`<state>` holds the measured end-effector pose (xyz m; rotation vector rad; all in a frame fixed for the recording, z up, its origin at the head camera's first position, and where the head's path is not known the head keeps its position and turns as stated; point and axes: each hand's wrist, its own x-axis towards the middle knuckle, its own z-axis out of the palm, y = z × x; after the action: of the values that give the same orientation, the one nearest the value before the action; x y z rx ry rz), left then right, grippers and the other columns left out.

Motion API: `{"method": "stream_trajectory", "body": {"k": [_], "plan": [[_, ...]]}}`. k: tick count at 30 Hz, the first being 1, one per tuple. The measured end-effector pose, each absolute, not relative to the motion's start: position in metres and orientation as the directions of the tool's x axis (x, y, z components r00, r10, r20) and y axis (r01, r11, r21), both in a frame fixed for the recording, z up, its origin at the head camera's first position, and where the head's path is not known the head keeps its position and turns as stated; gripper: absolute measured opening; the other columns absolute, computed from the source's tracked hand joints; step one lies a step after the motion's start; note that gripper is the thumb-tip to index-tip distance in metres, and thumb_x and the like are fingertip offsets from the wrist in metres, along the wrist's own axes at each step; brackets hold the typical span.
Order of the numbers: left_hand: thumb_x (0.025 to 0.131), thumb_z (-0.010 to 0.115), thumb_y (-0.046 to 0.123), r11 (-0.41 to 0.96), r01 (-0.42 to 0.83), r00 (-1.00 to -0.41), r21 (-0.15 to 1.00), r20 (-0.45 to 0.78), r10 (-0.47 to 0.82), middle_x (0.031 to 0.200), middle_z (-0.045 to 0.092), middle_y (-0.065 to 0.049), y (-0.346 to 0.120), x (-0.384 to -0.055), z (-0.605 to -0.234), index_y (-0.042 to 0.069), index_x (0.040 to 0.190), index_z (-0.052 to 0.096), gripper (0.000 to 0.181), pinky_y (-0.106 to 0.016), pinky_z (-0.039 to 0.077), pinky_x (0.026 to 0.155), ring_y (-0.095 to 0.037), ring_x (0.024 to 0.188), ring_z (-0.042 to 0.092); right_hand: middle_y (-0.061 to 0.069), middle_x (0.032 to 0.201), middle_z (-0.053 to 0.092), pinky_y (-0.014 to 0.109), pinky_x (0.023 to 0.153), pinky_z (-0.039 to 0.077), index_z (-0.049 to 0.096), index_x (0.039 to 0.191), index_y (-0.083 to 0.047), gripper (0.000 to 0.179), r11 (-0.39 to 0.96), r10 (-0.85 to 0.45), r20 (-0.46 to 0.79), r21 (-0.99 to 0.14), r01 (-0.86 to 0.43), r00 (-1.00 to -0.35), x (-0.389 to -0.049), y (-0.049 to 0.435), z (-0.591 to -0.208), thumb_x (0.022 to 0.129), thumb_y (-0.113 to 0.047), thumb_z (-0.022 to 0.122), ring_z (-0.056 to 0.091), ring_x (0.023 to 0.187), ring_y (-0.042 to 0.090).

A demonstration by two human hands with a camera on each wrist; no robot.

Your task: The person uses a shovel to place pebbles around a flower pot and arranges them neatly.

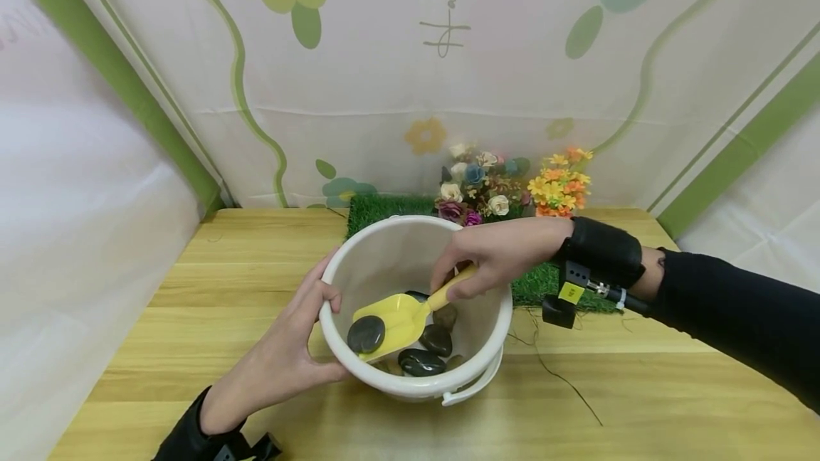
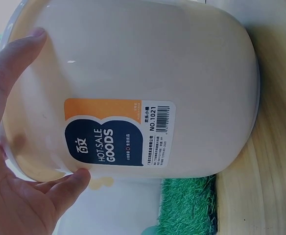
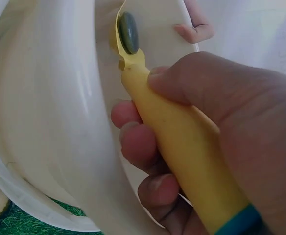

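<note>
A white bucket (image 1: 506,315) stands on the wooden table, tilted slightly in the left wrist view, with a printed label (image 2: 118,132) on its side. My left hand (image 1: 295,336) grips its left rim, fingers hooked over the edge and thumb against the outer wall. Inside the bucket, my right hand (image 1: 483,255) holds a yellow shovel (image 1: 400,322) by its handle (image 3: 177,142). One dark, flat stone (image 1: 366,335) lies on the shovel's blade. Below it, several dark and brown stones (image 1: 421,362) rest on the bucket's bottom.
Behind the bucket lies a green artificial grass mat (image 1: 391,210). Mixed artificial flowers (image 1: 474,187) and a yellow-orange bunch (image 1: 560,183) stand at the back. The bucket's handle (image 1: 475,384) hangs at its front right. A thin dark strand (image 1: 566,380) lies on the table (image 1: 256,255).
</note>
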<state>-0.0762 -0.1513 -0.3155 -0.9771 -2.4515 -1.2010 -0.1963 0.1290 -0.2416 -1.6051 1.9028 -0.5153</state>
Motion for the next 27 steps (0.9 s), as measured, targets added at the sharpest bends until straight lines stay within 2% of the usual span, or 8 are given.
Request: {"method": "stream_trajectory", "body": {"k": [5, 15, 21, 27], "plan": [[0.056, 0.084, 0.012, 0.431, 0.669, -0.740, 0.606, 0.484, 0.467, 0.148, 0.015, -0.021, -0.151, -0.077, -0.316, 0.010, 0.093, 0.035, 0.061, -0.048, 0.044, 0.084, -0.038, 0.129, 0.026, -0.018, 0.102, 0.061, 0.029, 0.072, 0.045, 0.062, 0.113, -0.024, 0.022, 0.192, -0.979, -0.171, -0.617, -0.764, -0.108, -0.195, 0.133, -0.241, 0.095, -0.021, 0.050, 0.053, 0.084, 0.006], [0.057, 0.083, 0.013, 0.437, 0.670, -0.739, 0.600, 0.485, 0.468, 0.148, 0.016, -0.020, -0.152, -0.077, -0.315, 0.007, 0.092, 0.036, 0.059, -0.048, 0.043, 0.085, -0.036, 0.129, 0.026, -0.016, 0.098, 0.061, 0.028, 0.068, 0.044, 0.061, 0.113, -0.024, 0.022, 0.194, -0.981, -0.136, -0.594, -0.780, -0.140, -0.194, 0.139, -0.238, 0.095, -0.021, 0.051, 0.051, 0.078, 0.006], [0.059, 0.083, 0.019, 0.422, 0.679, -0.730, 0.600, 0.497, 0.469, 0.150, 0.014, -0.014, -0.155, -0.081, -0.326, 0.009, 0.093, 0.036, 0.059, -0.045, 0.045, 0.084, -0.032, 0.131, 0.025, -0.014, 0.105, 0.062, 0.029, 0.070, 0.048, 0.060, 0.116, -0.024, 0.024, 0.228, -0.974, -0.136, -0.620, -0.750, -0.184, -0.192, 0.148, -0.231, 0.095, -0.022, 0.050, 0.055, 0.085, 0.007], [0.058, 0.084, 0.026, 0.415, 0.682, -0.728, 0.603, 0.498, 0.471, 0.151, 0.012, -0.010, -0.162, -0.092, -0.345, 0.011, 0.094, 0.037, 0.062, -0.041, 0.046, 0.084, -0.029, 0.132, 0.023, -0.011, 0.113, 0.061, 0.031, 0.077, 0.048, 0.059, 0.120, -0.021, 0.027, 0.247, -0.966, -0.105, -0.643, -0.725, -0.237, -0.189, 0.163, -0.225, 0.094, -0.021, 0.052, 0.056, 0.098, 0.009]]}}
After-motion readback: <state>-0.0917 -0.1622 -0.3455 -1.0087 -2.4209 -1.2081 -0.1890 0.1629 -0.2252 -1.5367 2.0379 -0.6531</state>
